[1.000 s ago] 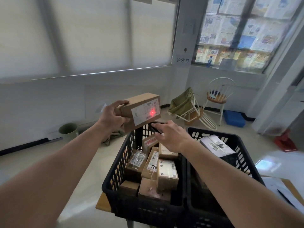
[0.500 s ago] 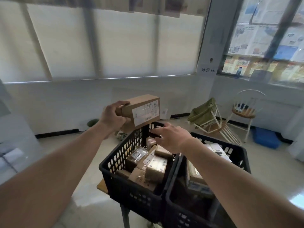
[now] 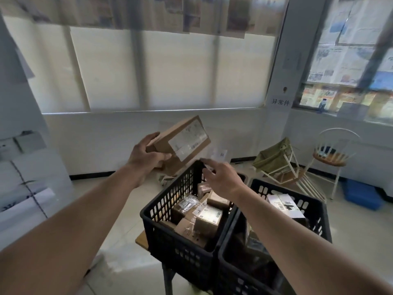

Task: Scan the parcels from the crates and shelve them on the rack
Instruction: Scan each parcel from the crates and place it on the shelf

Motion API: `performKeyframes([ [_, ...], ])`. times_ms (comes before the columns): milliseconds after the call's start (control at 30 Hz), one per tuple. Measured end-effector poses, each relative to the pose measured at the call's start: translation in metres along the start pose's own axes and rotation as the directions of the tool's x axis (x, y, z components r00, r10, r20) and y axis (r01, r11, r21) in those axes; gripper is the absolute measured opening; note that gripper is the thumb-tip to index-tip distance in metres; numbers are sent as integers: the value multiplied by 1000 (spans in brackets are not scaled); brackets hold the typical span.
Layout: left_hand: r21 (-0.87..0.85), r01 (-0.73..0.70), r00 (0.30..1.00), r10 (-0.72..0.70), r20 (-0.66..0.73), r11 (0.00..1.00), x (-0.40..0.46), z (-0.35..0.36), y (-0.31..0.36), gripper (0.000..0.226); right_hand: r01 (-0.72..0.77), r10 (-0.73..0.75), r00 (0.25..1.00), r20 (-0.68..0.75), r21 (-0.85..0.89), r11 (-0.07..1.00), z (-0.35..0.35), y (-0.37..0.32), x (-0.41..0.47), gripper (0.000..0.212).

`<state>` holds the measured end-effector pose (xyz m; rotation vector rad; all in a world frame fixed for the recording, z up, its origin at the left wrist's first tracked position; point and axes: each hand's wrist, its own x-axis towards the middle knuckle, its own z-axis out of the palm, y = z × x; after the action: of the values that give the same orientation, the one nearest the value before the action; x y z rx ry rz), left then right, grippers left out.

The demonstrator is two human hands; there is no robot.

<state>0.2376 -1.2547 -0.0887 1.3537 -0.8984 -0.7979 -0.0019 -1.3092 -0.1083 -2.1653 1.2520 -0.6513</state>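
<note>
Head view: left crate holds several cardboard parcels; right crate holds a white parcel, remainder shadowed. Left hand fingers grip a tilted labelled parcel above the crates. Right hand fingers loosely curled; contents indiscernible.

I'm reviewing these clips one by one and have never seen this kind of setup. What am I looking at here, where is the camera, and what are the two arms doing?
There is no machine: a person wears a wide-angle camera on the head, so you look forward and down along their own bare arms. The left hand grips a brown cardboard parcel with a white label, raised and tilted above the crates. The right hand hovers over the left black crate; a small dark thing sits at its fingertips, too blurred to identify. That crate is packed with more parcels. The right black crate beside it holds a white box. Both crates seem to stand on a small table.
</note>
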Motion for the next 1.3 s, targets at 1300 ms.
performKeyframes([
  [1300,809,-196,690,664,-288,554,-255,-177,68,60,291,-436,898,-48,809,510,131,-250,-97,49],
])
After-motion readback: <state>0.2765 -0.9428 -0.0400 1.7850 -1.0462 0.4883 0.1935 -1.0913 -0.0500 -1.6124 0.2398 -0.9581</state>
